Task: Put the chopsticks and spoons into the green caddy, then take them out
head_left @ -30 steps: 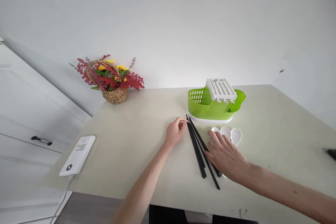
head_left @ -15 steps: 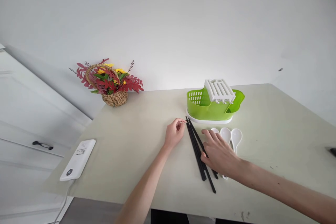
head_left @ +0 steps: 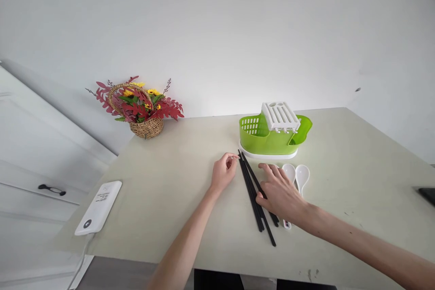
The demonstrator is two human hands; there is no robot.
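Several black chopsticks [head_left: 251, 190] lie on the table in a loose, slightly fanned bundle, their thin ends pointing away from me. My left hand [head_left: 224, 172] rests to the left of those thin ends. Its fingers are curled inward with the tips at the chopsticks; whether anything is pinched stays hidden. Over the thick half of the bundle is my right hand [head_left: 280, 195], fingers apart, thumb against or just above the chopsticks. Beneath and beside it lie white spoons [head_left: 302, 174], one mostly covered by the hand.
Behind the chopsticks stands a green caddy [head_left: 265, 142] with a white slotted top [head_left: 280, 115] and white base. A wicker basket of artificial flowers [head_left: 147, 128] is at the back left. A white power bank [head_left: 98, 208] with a cable lies left; a dark object [head_left: 427, 195] is at the right edge.
The view has shifted slightly, so everything sits a little further left. My right hand covers more of the leftmost spoon. Both hands keep nearly the same place by the chopsticks.
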